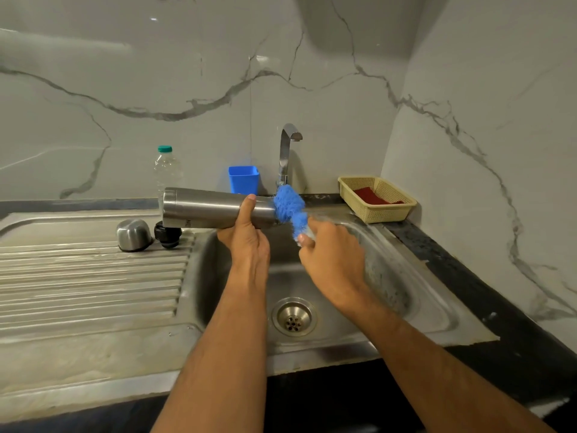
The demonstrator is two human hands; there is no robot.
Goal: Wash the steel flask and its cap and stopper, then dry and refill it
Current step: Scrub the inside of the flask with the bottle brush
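My left hand (248, 237) grips the steel flask (206, 209), held sideways above the sink basin (390, 270) with its mouth pointing right. My right hand (331, 254) grips a bottle brush with a blue bristle head (290, 210); the bristles sit at the flask's mouth. The steel cap (133, 234) stands upside down on the draining board (87, 276). Beside it to the right lies the black stopper (167, 235), partly hidden behind the flask's base.
A tap (288, 151) rises behind the basin, no water running. A blue cup (243, 179) and a clear plastic bottle (165, 170) stand at the back wall. A beige basket (376, 198) with a red cloth sits at the back right. The drain (293, 317) lies below my hands.
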